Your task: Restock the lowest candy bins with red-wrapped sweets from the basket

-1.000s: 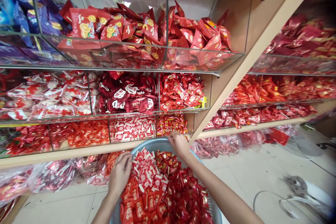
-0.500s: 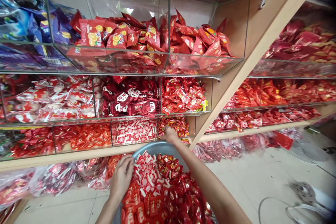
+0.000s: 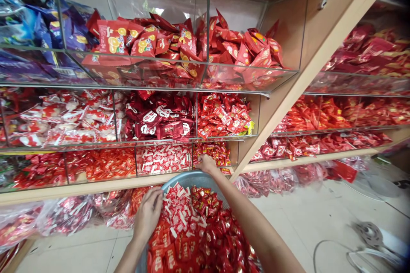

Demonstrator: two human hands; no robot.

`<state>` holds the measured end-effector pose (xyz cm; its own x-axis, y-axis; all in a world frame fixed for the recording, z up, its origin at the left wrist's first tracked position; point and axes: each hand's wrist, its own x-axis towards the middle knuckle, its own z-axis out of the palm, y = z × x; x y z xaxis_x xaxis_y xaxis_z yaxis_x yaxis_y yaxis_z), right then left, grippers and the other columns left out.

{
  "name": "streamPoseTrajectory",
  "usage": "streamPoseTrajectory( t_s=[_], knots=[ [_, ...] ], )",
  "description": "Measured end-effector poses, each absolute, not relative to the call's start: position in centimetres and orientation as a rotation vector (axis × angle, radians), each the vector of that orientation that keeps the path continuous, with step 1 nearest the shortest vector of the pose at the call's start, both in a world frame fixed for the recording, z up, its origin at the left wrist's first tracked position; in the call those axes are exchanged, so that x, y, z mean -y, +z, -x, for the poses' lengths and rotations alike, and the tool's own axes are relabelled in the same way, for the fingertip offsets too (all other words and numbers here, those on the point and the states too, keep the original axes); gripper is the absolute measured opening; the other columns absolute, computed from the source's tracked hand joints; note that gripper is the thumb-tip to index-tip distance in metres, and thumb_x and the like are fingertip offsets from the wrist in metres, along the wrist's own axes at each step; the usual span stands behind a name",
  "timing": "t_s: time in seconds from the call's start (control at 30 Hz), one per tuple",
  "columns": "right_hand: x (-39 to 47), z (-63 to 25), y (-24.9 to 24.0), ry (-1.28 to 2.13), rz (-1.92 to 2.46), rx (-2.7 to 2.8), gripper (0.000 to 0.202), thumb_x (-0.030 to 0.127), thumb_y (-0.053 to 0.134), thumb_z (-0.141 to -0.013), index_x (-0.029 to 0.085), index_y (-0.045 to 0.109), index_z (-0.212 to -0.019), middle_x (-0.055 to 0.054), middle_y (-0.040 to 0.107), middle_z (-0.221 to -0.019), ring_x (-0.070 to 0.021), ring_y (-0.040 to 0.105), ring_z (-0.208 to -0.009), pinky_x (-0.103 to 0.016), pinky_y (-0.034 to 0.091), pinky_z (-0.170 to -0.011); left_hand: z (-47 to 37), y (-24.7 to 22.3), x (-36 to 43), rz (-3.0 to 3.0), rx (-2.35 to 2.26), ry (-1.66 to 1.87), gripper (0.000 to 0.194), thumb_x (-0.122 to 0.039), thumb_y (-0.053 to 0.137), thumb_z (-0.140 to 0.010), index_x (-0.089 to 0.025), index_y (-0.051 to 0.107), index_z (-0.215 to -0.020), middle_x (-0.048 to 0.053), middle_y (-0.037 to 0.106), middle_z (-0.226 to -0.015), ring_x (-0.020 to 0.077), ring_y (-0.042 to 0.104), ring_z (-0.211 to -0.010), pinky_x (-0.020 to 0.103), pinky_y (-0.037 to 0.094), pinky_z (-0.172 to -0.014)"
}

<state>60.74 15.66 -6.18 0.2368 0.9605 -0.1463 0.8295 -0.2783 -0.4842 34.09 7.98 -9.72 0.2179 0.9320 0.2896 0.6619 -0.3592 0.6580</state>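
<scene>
A grey-blue basket (image 3: 182, 176) full of red and white wrapped candies (image 3: 181, 211) fills the lower middle. My left hand (image 3: 150, 210) is closed on its left rim, fingers over the edge. My right hand (image 3: 206, 164) reaches past the basket's far rim to the front of a low shelf compartment of small red and yellow candies (image 3: 221, 153). Its fingers are bent, and their tips and anything between them are too small to make out. Just left of that compartment lie red and white candies (image 3: 165, 158) like those in the basket.
Glass-fronted shelves (image 3: 153, 90) of red, maroon and blue packets rise in front. A slanting wooden post (image 3: 288, 89) stands right of the basket. Plastic bags of candy (image 3: 68, 215) lie under the shelves. A white appliance with a cable (image 3: 381, 239) is on the tiled floor at right.
My right hand has shifted very slightly left at the same compartment. My left hand stays on the basket rim, and the view has barely moved.
</scene>
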Motion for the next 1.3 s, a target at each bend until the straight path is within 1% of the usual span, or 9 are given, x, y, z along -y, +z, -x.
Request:
streamPoseTrajectory(
  t_s=[0.17, 0.27, 0.33, 0.43, 0.53, 0.67, 0.93, 1.1, 1.3],
  knots=[
    [-15.6, -61.7, -6.8, 0.65, 2.018, 1.706, 0.008, 0.024, 0.064, -0.065, 0.018, 0.059, -0.068, 0.004, 0.057, -0.068, -0.0083, 0.049, -0.064, -0.018, 0.033, -0.058, -34.0, -9.7, -8.0, -2.09, -1.48, 0.897, 0.026, -0.034, 0.041, -0.083, -0.021, 0.061, -0.094, 0.005, 0.057, -0.109, 0.0183, 0.055, -0.099, 0.033, 0.044, -0.087],
    [-14.9, -62.7, -6.4, 0.731, 1.796, 1.662, 0.015, 0.028, 0.065, -0.064, 0.015, 0.058, -0.066, 0.004, 0.054, -0.065, -0.0081, 0.047, -0.061, -0.019, 0.033, -0.057, -34.0, -9.8, -8.1, -2.094, -1.478, 0.9, 0.026, -0.034, 0.041, -0.083, -0.021, 0.06, -0.095, 0.006, 0.057, -0.11, 0.0187, 0.054, -0.1, 0.034, 0.043, -0.088],
    [-14.0, -63.4, -5.6, 0.853, 1.606, 1.558, 0.022, 0.035, 0.065, -0.065, 0.014, 0.058, -0.068, 0.003, 0.054, -0.063, -0.0084, 0.046, -0.059, -0.019, 0.034, -0.056, -34.0, -9.9, -8.1, -2.099, -1.474, 0.91, 0.025, -0.034, 0.041, -0.083, -0.021, 0.06, -0.095, 0.006, 0.057, -0.11, 0.019, 0.054, -0.1, 0.035, 0.043, -0.089],
    [-11.7, -63.9, -4.2, 1.127, 1.405, 1.302, 0.033, 0.043, 0.063, -0.066, 0.016, 0.061, -0.084, 0.002, 0.057, -0.068, -0.0084, 0.047, -0.058, -0.02, 0.036, -0.054, -34.1, -10.0, -8.1, -2.099, -1.468, 0.916, 0.025, -0.034, 0.041, -0.083, -0.021, 0.06, -0.095, 0.006, 0.056, -0.109, 0.0193, 0.054, -0.1, 0.037, 0.043, -0.089],
    [-8.9, -63.4, -3.7, 1.472, 1.241, 0.938, 0.036, 0.042, 0.065, -0.066, 0.02, 0.059, -0.095, 0.001, 0.059, -0.075, -0.0074, 0.051, -0.059, -0.019, 0.039, -0.054, -34.1, -10.0, -8.1, -2.092, -1.464, 0.909, 0.025, -0.034, 0.041, -0.083, -0.021, 0.06, -0.095, 0.007, 0.056, -0.11, 0.0193, 0.053, -0.1, 0.037, 0.042, -0.089],
    [-5.7, -61.7, -5.0, 1.705, 1.092, 0.616, 0.03, 0.038, 0.065, -0.068, 0.022, 0.057, -0.092, 0.0, 0.062, -0.086, -0.0075, 0.055, -0.064, -0.017, 0.039, -0.053, -34.1, -10.0, -8.1, -2.102, -1.445, 0.944, 0.025, -0.034, 0.041, -0.083, -0.021, 0.06, -0.095, 0.006, 0.056, -0.109, 0.0194, 0.054, -0.1, 0.037, 0.042, -0.09],
    [-4.2, -60.1, -7.2, 1.693, 1.124, 0.527, 0.027, 0.038, 0.068, -0.065, 0.022, 0.058, -0.085, 0.001, 0.061, -0.085, -0.0049, 0.049, -0.055, -0.016, 0.036, -0.047, -34.3, -9.7, -8.0, -2.108, -1.472, 0.956, 0.026, -0.033, 0.043, -0.082, -0.021, 0.062, -0.093, 0.006, 0.058, -0.108, 0.0187, 0.055, -0.1, 0.035, 0.043, -0.09],
    [-4.0, -60.6, -8.1, 1.51, 1.274, 0.594, 0.023, 0.036, 0.068, -0.062, 0.02, 0.057, -0.072, 0.002, 0.058, -0.074, -0.0066, 0.047, -0.056, -0.018, 0.039, -0.051, -34.3, -9.3, -7.8, -2.095, -1.482, 0.922, 0.027, -0.034, 0.041, -0.083, -0.021, 0.061, -0.095, 0.006, 0.058, -0.108, 0.0186, 0.055, -0.099, 0.035, 0.044, -0.087],
    [-3.9, -60.9, -10.9, 1.29, 1.531, 0.92, 0.027, 0.042, 0.065, -0.061, 0.016, 0.057, -0.064, 0.004, 0.05, -0.054, -0.0069, 0.039, -0.047, -0.02, 0.029, -0.045, -34.3, -9.6, -8.0, -2.096, -1.466, 0.946, 0.026, -0.035, 0.042, -0.082, -0.021, 0.061, -0.094, 0.006, 0.057, -0.107, 0.0194, 0.055, -0.098, 0.036, 0.043, -0.087]
  ],
)
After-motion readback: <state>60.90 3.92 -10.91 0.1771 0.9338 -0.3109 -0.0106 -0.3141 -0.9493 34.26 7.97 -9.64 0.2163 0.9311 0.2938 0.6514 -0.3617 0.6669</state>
